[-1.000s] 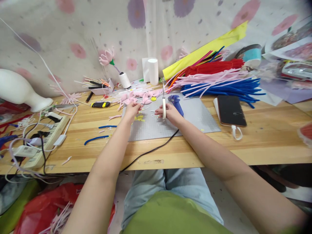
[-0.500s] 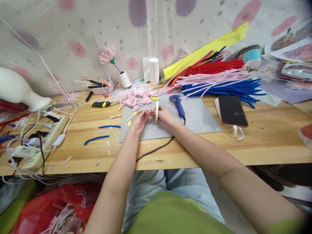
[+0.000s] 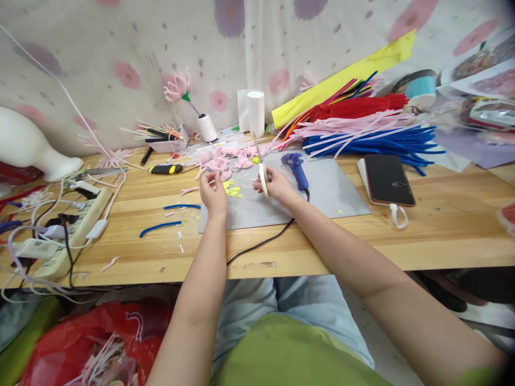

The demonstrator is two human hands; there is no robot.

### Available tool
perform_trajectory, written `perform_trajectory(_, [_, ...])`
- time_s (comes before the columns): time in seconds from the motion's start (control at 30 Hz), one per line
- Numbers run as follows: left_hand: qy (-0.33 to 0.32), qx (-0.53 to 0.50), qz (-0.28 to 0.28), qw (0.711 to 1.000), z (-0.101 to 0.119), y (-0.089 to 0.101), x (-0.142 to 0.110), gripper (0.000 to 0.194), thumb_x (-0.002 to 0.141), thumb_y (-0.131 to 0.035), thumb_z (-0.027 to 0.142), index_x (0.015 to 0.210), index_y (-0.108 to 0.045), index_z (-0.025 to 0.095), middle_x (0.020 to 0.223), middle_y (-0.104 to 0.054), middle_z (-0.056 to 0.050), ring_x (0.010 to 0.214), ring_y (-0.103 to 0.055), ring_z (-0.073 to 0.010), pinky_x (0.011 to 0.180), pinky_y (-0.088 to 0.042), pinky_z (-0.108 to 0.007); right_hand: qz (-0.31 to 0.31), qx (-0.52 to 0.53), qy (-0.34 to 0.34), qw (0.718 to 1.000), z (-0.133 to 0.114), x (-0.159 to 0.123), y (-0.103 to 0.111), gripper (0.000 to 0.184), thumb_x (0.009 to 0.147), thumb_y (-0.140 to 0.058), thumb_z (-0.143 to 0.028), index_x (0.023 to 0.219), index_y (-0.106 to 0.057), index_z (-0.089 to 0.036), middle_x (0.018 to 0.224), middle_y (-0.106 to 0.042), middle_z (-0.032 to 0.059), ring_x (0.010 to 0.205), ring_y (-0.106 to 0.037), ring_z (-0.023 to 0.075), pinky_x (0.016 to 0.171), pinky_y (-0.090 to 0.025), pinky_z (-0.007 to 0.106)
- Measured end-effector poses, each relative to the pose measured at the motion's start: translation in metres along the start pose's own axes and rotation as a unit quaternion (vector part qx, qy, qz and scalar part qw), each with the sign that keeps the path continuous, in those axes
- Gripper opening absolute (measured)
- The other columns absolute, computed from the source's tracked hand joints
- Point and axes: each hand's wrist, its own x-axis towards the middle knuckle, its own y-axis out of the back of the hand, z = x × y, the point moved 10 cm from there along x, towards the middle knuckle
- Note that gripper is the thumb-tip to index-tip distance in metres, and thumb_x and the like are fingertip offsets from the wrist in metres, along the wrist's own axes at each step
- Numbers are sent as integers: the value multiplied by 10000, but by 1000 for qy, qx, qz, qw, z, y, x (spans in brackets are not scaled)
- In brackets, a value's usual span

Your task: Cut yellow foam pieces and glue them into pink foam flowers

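Observation:
My right hand [image 3: 277, 185] is closed around the cream handles of a pair of scissors [image 3: 263, 174], whose blades point up and away. To the left, my left hand [image 3: 214, 195] hovers at the mat's left edge with its fingers curled together; whatever they pinch is too small to make out. Beside that hand lie yellow scraps [image 3: 232, 190], and pink pipe-cleaner petals [image 3: 219, 163] are piled just beyond it. A blue glue gun [image 3: 296, 170] rests on the grey cutting mat [image 3: 325, 198], to the right of the scissors.
Bundles of blue pipe cleaners [image 3: 374, 142] and pink ones lie at the back right. A phone [image 3: 389, 179] with a white cable sits right of the mat. On the left are a utility knife [image 3: 166, 169] and a power strip [image 3: 78, 230]. A black cord [image 3: 257, 246] crosses the table's front.
My hands came together over the mat half a second ago and have since parted. My left hand moved left and away from me; the scissors now tilt to the left.

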Motion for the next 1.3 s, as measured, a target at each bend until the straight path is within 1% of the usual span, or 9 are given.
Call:
perform_trajectory(0.03, [-41,26,-24,999,9,-5,-3,87,813,-546,268,803,-522,185,880,-616,-36,835,-572,-121,771,-440,-245,-6,-25,3,1000,1,1,0,391,526,-763,-149,787,-478,-205,632,-606,-43,541,-589,114,498,-489,236])
perform_trajectory(0.1, [-82,65,-141,984,18,-30,-15,61,821,-524,251,798,-521,195,841,-621,-30,838,-584,-139,762,-436,-258,-12,-74,18,997,1,3,0,392,523,-768,-181,811,-503,-206,666,-623,-34,558,-599,124,502,-490,240])
perform_trajectory(0.17, [-82,110,-225,965,19,-50,-30,39,809,-532,244,802,-527,206,845,-632,-27,861,-590,-159,711,-430,-263,-10,-111,41,993,-1,4,0,386,529,-768,-220,828,-524,-202,705,-641,-21,597,-614,134,531,-497,247])
perform_trajectory(0.27, [-56,136,-279,949,13,-62,-42,20,809,-525,235,806,-533,216,830,-640,-12,834,-597,-159,675,-411,-264,-4,-133,63,989,-3,3,2,403,517,-778,-265,836,-541,-192,750,-662,-7,636,-620,139,574,-502,255])
perform_trajectory(0.43, [-13,56,-290,955,3,-66,-42,46,768,-560,166,751,-542,205,758,-628,0,757,-581,-138,657,-395,-243,2,-103,73,992,-4,1,4,405,499,-794,-257,805,-536,-197,696,-649,-24,604,-601,124,554,-491,236])
perform_trajectory(0.6, [35,-41,-277,959,-10,-70,-39,70,730,-591,132,725,-552,189,698,-611,14,693,-575,-116,679,-401,-231,-36,-8,45,998,-6,-4,-5,387,500,-795,-171,764,-514,-203,630,-626,-44,535,-585,111,510,-494,234])
perform_trajectory(0.77, [27,-38,-280,959,-14,-71,-38,39,743,-582,158,739,-556,187,713,-609,7,710,-579,-117,701,-409,-234,-49,50,4,998,-4,-7,-8,365,537,-781,-129,759,-499,-193,566,-583,-61,532,-596,111,519,-508,232])
perform_trajectory(1.0, [-13,20,-288,957,-2,-67,-42,37,735,-594,166,747,-574,196,743,-621,-1,738,-570,-127,636,-381,-226,-28,35,12,999,-1,-3,-4,404,513,-797,-123,783,-507,-200,555,-575,-62,503,-571,122,487,-486,248])
perform_trajectory(1.3, [77,-64,-288,952,-18,-69,-38,61,732,-632,229,704,-611,179,660,-642,6,672,-600,-120,692,-417,-238,-21,30,35,999,-7,-3,-3,400,488,-802,-168,744,-498,-207,540,-553,-89,456,-544,88,441,-467,212])
